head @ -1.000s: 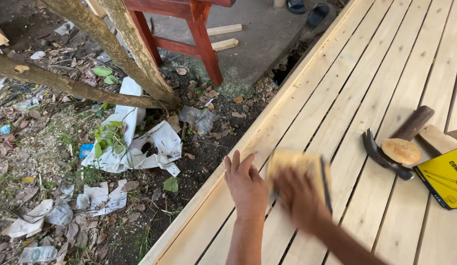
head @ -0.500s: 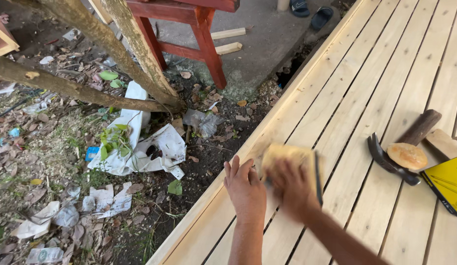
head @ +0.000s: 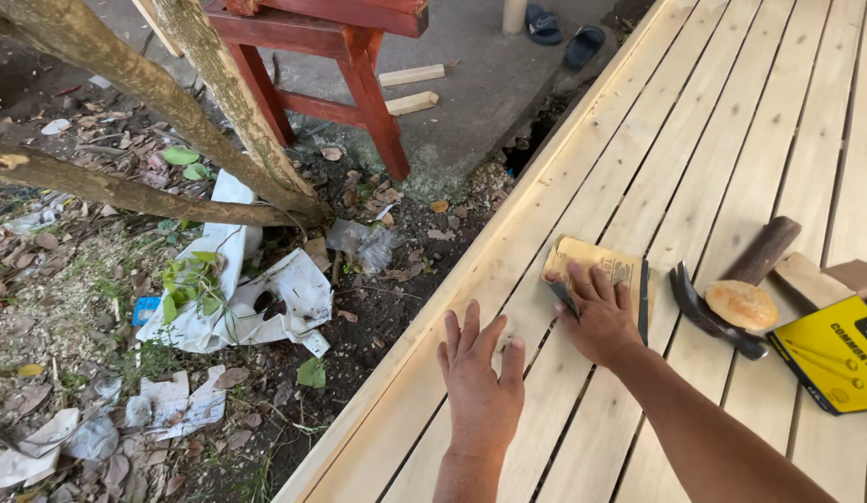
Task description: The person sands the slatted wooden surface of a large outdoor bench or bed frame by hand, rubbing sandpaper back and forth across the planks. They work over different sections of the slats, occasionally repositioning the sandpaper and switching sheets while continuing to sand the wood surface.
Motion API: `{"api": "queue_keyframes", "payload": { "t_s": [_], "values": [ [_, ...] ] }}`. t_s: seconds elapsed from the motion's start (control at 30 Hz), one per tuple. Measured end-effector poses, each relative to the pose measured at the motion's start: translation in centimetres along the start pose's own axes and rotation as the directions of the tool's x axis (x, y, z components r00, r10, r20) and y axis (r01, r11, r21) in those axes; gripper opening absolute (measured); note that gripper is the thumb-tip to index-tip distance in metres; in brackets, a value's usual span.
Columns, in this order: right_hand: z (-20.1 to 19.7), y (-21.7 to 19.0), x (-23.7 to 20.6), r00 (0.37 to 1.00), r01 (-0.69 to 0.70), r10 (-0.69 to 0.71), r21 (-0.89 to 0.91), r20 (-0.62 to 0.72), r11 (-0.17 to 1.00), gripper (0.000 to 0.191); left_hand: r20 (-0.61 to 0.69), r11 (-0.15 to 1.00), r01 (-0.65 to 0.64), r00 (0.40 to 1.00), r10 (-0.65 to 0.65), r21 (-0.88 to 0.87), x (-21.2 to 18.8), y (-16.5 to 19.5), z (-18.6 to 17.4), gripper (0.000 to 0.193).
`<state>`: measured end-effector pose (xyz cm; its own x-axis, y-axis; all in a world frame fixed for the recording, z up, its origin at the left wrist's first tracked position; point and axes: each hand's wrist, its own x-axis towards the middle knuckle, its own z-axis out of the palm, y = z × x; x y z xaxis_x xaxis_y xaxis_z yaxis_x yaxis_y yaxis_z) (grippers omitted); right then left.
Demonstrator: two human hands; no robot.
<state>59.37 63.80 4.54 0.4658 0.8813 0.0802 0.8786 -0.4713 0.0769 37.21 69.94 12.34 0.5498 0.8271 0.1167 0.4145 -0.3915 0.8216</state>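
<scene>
Pale wooden slats (head: 731,140) fill the right side of the head view, running from the lower middle up toward the top right with narrow dark gaps between them. On them the right hand (head: 601,317) presses down flat on a tan sheet of sandpaper (head: 592,265), fingers spread over its near half, so the grip is not closed around it but laid on top, palm down. The left hand (head: 480,377) lies just beside it, nearer the outer edge of the slats, open with its 5 fingers apart and resting flat on bare wood, holding nothing. Right of the sandpaper lies a hammer (head: 722,298), its dark claw head toward the right hand and its brown handle pointing up and away; a round bread bun (head: 743,304) sits on top of it. Further right a yellow box (head: 834,349) lies at the frame's edge. Beyond the slats, the ground on the left is strewn with dry leaves, torn white plastic (head: 266,298) and bare branches (head: 126,93), and a red wooden stand (head: 359,84) rises at the top.
</scene>
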Motion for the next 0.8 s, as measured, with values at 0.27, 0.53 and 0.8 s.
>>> {"api": "queue_keyframes", "payload": {
  "t_s": [0.27,0.53,0.8],
  "values": [
    [0.2,-4.2,-16.9,0.96,0.278,-0.277,-0.038,0.031,0.96,0.084,0.098,0.998,0.059,0.994,-0.055,-0.031,-0.9,0.4,1.8,0.043],
    [-1.1,-0.1,-3.2,0.993,-0.075,0.077,-0.027,0.09,0.997,0.065,0.071,0.998,0.053,0.996,-0.052,-0.015,-0.5,-0.4,1.6,0.043],
    [8.2,-5.1,-24.6,0.666,0.029,-0.273,-0.341,-0.694,0.94,0.068,0.202,0.995,-0.096,0.974,0.099,-0.023,-2.2,1.9,2.8,0.043]
  ]
}}
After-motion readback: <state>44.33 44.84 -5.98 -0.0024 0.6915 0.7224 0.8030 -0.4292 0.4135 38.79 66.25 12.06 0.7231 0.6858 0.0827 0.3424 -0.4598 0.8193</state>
